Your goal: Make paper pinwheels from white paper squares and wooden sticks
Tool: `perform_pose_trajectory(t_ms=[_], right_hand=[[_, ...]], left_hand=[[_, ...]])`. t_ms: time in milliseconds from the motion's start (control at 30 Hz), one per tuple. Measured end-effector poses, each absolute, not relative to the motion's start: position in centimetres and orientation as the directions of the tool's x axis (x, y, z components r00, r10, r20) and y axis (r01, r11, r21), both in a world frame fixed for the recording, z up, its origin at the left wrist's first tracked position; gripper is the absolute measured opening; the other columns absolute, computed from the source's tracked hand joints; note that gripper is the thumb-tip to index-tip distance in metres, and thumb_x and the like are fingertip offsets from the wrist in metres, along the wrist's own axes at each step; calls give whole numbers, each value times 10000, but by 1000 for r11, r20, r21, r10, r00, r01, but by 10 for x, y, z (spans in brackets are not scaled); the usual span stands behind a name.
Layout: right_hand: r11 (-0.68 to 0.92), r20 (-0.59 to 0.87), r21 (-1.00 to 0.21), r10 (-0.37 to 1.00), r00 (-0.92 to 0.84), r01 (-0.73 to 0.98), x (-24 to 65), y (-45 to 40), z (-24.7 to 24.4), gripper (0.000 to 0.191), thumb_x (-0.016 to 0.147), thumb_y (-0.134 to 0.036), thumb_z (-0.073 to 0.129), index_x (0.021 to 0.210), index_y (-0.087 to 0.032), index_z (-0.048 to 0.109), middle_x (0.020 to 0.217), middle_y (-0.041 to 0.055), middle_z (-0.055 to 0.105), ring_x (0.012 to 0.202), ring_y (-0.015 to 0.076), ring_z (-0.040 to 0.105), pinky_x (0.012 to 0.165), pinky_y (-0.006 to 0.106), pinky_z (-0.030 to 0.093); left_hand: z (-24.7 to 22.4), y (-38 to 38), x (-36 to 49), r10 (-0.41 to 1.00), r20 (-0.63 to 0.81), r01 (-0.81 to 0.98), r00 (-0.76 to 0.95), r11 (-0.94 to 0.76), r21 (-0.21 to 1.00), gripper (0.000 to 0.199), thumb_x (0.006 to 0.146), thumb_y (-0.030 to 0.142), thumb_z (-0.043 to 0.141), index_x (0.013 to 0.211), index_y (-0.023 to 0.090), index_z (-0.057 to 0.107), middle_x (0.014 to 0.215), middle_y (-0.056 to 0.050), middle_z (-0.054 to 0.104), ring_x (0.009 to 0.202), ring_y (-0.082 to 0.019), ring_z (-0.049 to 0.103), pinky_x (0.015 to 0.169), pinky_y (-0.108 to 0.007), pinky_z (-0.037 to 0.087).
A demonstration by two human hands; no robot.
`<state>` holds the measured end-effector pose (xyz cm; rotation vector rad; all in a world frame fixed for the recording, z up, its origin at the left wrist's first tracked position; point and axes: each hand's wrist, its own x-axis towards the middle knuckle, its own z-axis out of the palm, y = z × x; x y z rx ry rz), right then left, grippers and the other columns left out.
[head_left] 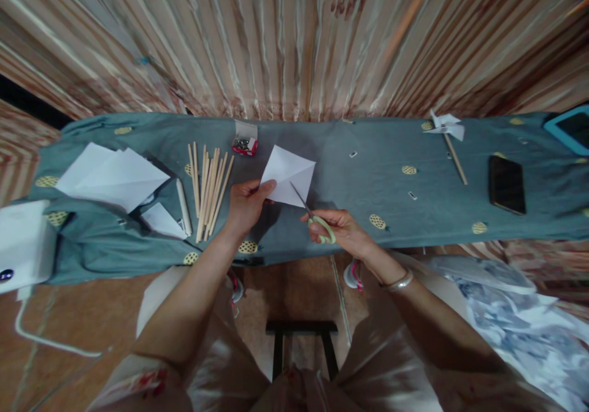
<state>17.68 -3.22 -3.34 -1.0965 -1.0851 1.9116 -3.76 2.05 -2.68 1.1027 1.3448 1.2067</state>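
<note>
My left hand (248, 202) pinches the left corner of a creased white paper square (291, 170), thumb on top. In my right hand (339, 228) are scissors (324, 229) with green handles, their blades lying over the lower right edge of the paper and pointing toward its middle. Left of my left hand lies a bundle of wooden sticks (211, 191). Behind it stands an open red and white box (245, 142) of small metal pieces. A white paper pinwheel (448, 126) on a stick rests at the right.
On the green cloth (368, 197) are white paper sheets (110, 176), a folded paper piece (163, 221), a white pen-like object (183, 206) and a dark phone (507, 184). A white device (25, 243) sits far left, a blue-framed object (570, 129) far right. A pleated curtain (285, 44) hangs behind.
</note>
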Motion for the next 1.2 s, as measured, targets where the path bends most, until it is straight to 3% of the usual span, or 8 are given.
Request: perform_pose_trajectory(t_ms=[500, 700, 833, 900, 1000, 1200], right_hand=[[-413, -328, -901, 848, -417, -132, 175, -32, -32, 368, 621, -449, 885, 864, -206, 753, 605, -55, 642, 524, 61, 570, 536, 198, 499], [-352, -324, -936, 847, -421, 12, 193, -34, -34, 459, 631, -470, 864, 968, -190, 726, 644, -42, 656, 574, 92, 594, 594, 243, 517], [-163, -241, -945, 933, -268, 283, 212, -35, -34, 519, 661, -556, 811, 992, -174, 691, 570, -58, 592, 488, 94, 518, 491, 230, 411], [-60, -117, -867, 989, -86, 495, 221, -34, -34, 544, 699, -589, 765, 1036, -174, 663, 602, -36, 626, 491, 116, 537, 499, 245, 405], [-17, 84, -657, 992, 95, 753, 234, -31, -34, 512, 813, -561, 657, 1137, -167, 615, 754, 47, 726, 621, 197, 662, 595, 293, 472], [14, 194, -333, 980, 54, 943, 254, -27, -37, 407, 877, -392, 568, 1201, -154, 633, 867, 114, 767, 747, 283, 722, 681, 348, 517]], left_hand=[[-27, 21, -38, 990, -84, 11, -115, 86, 996, 286, 665, 440, 766, 683, 156, 744, 643, -11, 675, 598, -138, 560, 541, -243, 474], [-24, 25, -45, 982, -82, -31, -172, 77, 997, 188, 663, 345, 752, 649, 159, 731, 645, -20, 686, 589, -142, 574, 528, -244, 480], [-23, 27, -50, 971, -90, -69, -222, 77, 995, 228, 605, 368, 784, 666, 153, 739, 665, -28, 701, 591, -142, 579, 511, -238, 468], [-23, 26, -50, 971, -96, -72, -219, 82, 994, 273, 589, 405, 799, 661, 149, 737, 665, -32, 702, 592, -143, 578, 516, -240, 468], [-23, 23, -47, 976, -112, -52, -189, 103, 993, 314, 577, 440, 813, 656, 147, 733, 660, -36, 701, 596, -149, 577, 525, -243, 465], [-24, 19, -40, 988, -110, 29, -112, 114, 993, 334, 603, 469, 797, 633, 146, 721, 589, -15, 653, 558, -134, 533, 529, -240, 426]])
